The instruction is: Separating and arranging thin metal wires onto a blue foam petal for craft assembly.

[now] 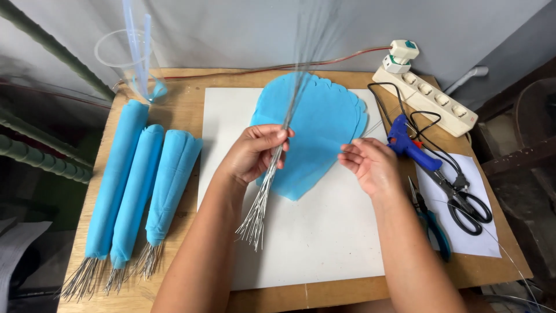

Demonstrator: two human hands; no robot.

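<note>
My left hand (255,153) is closed around a bundle of wires (267,179), thin and silvery, fingers wrapped about the middle of its length. The bundle runs at a slant: lower ends splay out below my fist over the white board (313,243), upper ends rise past my fingers and blur out toward the wall. Grip is firm, no gap visible between fingers and wires.

My right hand (370,165) is half curled, thumb and forefinger pinched together near its upper left edge. It seems to hold a single fine wire there, but that wire is too thin to confirm.

Landmark: the white board. On its upper half lies a stack of blue paper (324,124), petal-shaped with a scalloped top, point toward me. The wires cross in front of its left side; my right hand sits at its right edge.

Left of the board: three rolled blue bundles (139,179) side by side, wire ends sticking out at their near ends. Right of the board: a blue glue gun (408,145), scissors (466,206), pliers (431,220), and beyond them a power strip (425,95).
</note>
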